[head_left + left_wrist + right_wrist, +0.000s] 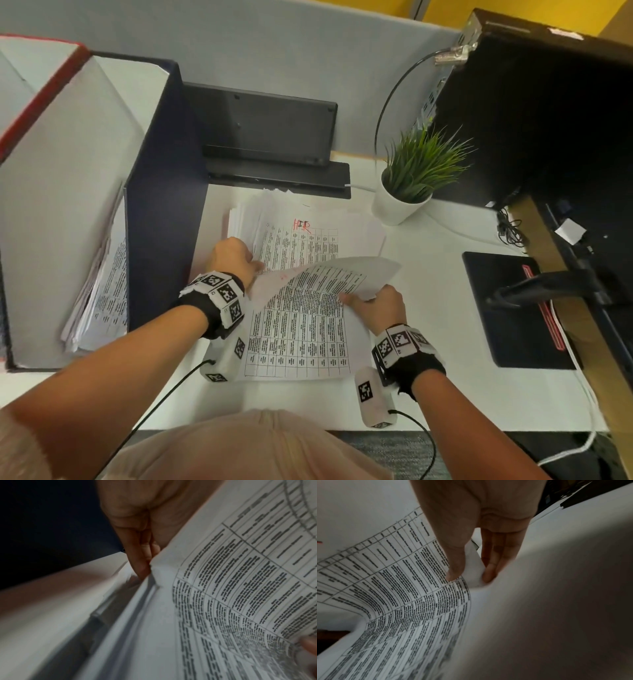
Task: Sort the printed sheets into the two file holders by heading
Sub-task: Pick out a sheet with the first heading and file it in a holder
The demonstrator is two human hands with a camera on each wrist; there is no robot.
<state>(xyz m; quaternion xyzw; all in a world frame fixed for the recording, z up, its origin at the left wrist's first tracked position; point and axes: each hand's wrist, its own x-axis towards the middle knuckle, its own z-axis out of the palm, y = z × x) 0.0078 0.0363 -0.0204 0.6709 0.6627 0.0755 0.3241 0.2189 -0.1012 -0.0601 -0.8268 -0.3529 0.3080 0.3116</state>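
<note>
We had the desk [445, 342] before us, and on it, left of the stack of sheets [308, 219], stood the two file holders: a dark blue one [161, 205] just beside the stack, already holding papers, and a red-edged one [44, 92] beyond it. The stack's next sheet carried a red handwritten heading. Over the near side of the stack curved the top sheet [301, 322], lifted at its far end. Our right hand [376, 308] pinched that sheet's right edge between thumb and fingers. Our left hand [233, 257] lay at the stack's left edge, fingers tucked at the paper; whether it gripped or only steadied, we could not tell. To do this well, we judged, read the heading first, peel one sheet only, and keep it unbent.
</note>
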